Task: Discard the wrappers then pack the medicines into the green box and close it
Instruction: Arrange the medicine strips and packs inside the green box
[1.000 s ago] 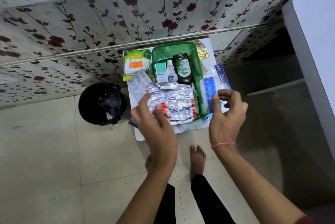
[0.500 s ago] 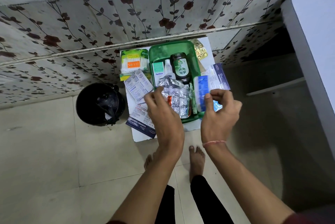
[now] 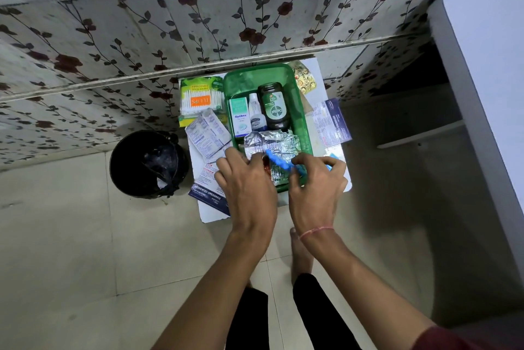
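Note:
The green box (image 3: 301, 106) stands open on a small white table (image 3: 215, 215). Inside it are a Dettol bottle (image 3: 274, 107), a small white dropper bottle (image 3: 255, 114) and an Optibex carton (image 3: 239, 117). A stack of silver blister strips (image 3: 272, 142) lies in the box's near half. My left hand (image 3: 246, 179) presses on the strips' near left edge. My right hand (image 3: 314, 182) pinches a blue packet (image 3: 279, 161) and lays it across the strips.
A black bin (image 3: 149, 164) stands on the floor left of the table. Cotton buds pack (image 3: 200, 98), loose strips (image 3: 208, 135) and a medicated dressings box (image 3: 209, 196) lie left of the green box; a gold strip (image 3: 303, 80) and a leaflet (image 3: 330, 123) lie right. A white surface (image 3: 487, 80) is at right.
My left hand lowered the blister strips into the green box. My right hand brought the blue packet from the box's right side over onto the strips.

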